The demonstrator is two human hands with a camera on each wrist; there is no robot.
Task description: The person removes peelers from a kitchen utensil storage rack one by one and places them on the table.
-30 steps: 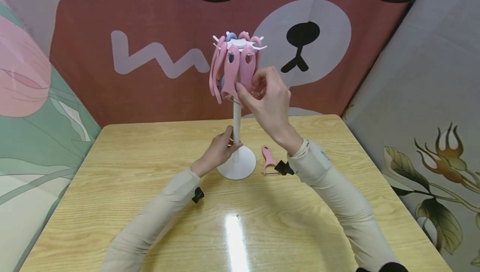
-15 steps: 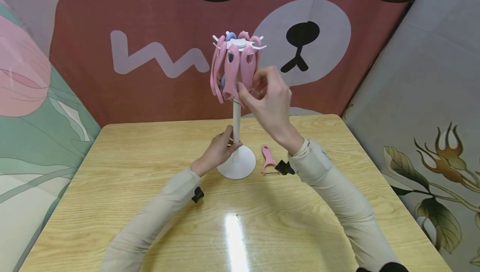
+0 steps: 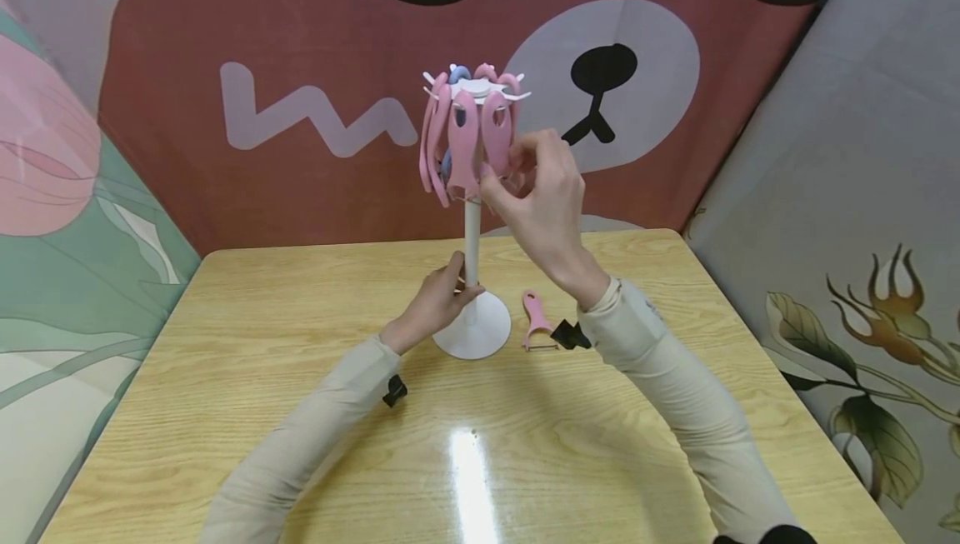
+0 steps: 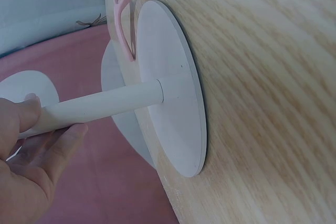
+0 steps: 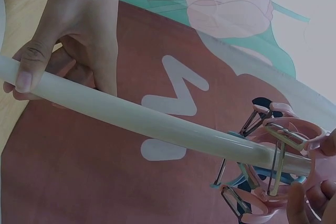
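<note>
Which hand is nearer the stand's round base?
Left. The left hand grips the white pole just above the round base; the right hand is higher up, at the hanging pink peelers.

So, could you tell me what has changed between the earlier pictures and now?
The right hand has shifted slightly rightward, with the pink peeler it pinches and the lower end of the front peeler beside it. No grip was taken or released. The left hand still grips the white pole; the loose peeler stays on the table.
</note>
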